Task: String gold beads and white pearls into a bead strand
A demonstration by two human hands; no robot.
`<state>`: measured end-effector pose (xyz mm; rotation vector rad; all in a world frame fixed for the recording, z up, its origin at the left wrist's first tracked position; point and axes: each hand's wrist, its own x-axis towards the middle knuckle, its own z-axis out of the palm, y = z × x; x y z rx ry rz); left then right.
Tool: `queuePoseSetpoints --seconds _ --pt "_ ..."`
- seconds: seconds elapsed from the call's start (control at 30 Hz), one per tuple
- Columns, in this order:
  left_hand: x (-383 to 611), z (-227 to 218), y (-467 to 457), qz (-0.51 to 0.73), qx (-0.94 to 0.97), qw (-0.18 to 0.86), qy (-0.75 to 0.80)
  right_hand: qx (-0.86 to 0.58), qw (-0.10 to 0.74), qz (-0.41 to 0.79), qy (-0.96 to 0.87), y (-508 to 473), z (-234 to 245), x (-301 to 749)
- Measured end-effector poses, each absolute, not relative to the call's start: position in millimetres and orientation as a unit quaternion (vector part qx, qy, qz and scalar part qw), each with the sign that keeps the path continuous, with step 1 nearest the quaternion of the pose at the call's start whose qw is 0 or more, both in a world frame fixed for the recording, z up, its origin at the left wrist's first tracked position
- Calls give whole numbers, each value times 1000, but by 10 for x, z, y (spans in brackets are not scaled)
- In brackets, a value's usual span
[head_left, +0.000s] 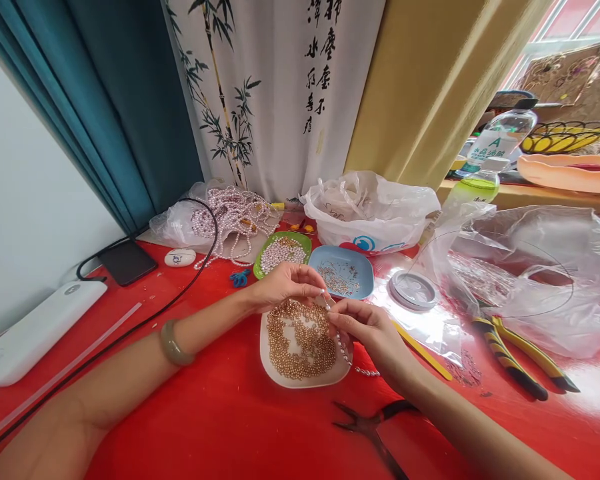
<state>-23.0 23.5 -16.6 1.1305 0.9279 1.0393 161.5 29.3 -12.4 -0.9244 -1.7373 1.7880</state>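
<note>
My left hand (287,287) is closed, pinching a small white bead (323,292) between thumb and forefinger. Just right of it, my right hand (367,325) is pinched on the end of a strand of pearly beads (344,350). That strand trails below my right fingers, over a dish rim and onto the red table. Both hands are over the white dish (305,383), which holds many gold beads (300,363). Behind the hands stand a green dish (306,241) of pale pink beads and a blue dish (365,263) of small metal pieces.
Pliers (367,425) lie near the front, and yellow-black cutters (517,353) at the right. A spool (414,290), plastic bags (370,207) and bead strands (237,213) stand farther back. A black cable (170,307) crosses the left side, near a phone (127,261).
</note>
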Motion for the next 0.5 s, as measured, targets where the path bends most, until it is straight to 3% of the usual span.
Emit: queuePoseSetpoints --seconds 0.5 --pt "-221 -229 266 454 483 621 418 -345 243 650 -632 277 -77 1607"
